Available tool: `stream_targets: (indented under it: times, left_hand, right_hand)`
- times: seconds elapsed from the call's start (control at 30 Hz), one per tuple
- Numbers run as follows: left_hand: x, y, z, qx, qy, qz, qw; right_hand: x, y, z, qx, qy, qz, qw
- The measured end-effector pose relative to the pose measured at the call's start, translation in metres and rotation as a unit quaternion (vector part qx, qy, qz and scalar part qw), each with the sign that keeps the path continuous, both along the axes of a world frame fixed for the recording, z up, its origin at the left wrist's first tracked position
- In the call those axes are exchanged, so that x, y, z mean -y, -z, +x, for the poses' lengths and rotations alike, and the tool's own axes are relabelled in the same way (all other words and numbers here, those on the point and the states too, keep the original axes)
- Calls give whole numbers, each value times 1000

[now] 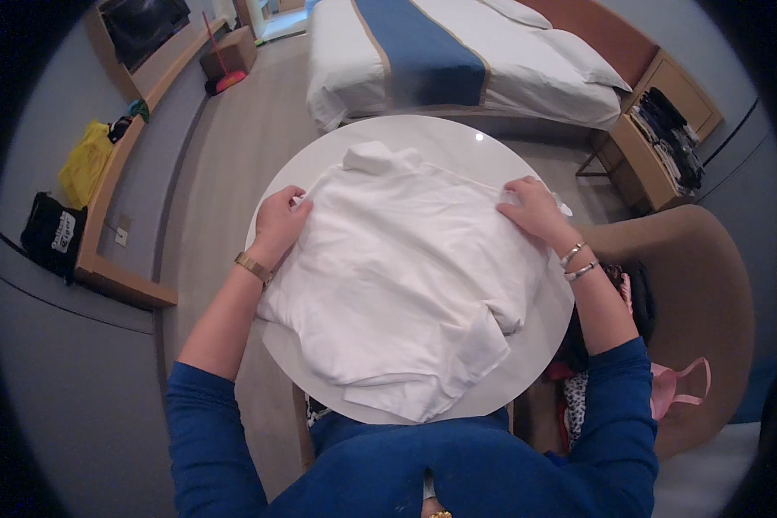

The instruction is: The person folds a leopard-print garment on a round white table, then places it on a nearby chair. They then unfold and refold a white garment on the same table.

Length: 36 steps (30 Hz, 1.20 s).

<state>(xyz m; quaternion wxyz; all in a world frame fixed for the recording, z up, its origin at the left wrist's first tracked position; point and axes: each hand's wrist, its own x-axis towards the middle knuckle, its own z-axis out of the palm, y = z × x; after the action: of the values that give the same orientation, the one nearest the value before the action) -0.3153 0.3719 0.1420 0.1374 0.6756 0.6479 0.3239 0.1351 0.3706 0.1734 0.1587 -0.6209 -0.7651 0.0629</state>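
A white long-sleeved garment [395, 259] with a high collar [377, 157] lies spread and creased on a round white table [447, 133]. The collar points away from me, and its lower end reaches the table edge before my body. One sleeve end [476, 353] is bent over near the lower right. At the garment's upper left edge, my left hand [283, 217] pinches the fabric between thumb and fingers. My right hand [529, 206] grips the opposite edge at the upper right, with a bit of white cloth sticking out beyond it.
A brown armchair [706, 272] holding clothes stands close on the right, a pink strap [686, 382] over it. Beyond the table is a bed [343, 78]. Folded clothes [670, 142] lie on a desk at the right. A wall shelf [123, 285] holds a yellow bag [87, 165] and a black bag [52, 233].
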Motion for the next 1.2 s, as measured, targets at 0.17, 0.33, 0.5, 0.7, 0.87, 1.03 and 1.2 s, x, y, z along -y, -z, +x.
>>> stream_targets:
  times: [0.17,0.33,0.5,0.7,0.87,1.03,1.2]
  left_hand:
    - [-4,-2,-2,-29,3,17,999]
    - [-5,-11,2,-81,-6,3,997]
    - [-37,-21,32,-64,106,55,991]
    - [-82,-25,98,-116,112,-1,987]
    - [-104,-39,94,-110,115,-53,986]
    - [-122,-68,60,124,103,140,977]
    - [-100,-106,37,191,96,330,919]
  right_hand:
    - [8,-15,48,-122,51,-155,979]
    - [12,-26,70,-288,34,-160,943]
    - [19,-25,61,-234,-11,-173,957]
    - [30,-26,56,-181,-37,-145,972]
    - [35,-33,85,-51,-23,-197,979]
    - [36,-57,112,-348,7,-93,933]
    - [51,-93,119,-493,-76,-58,865]
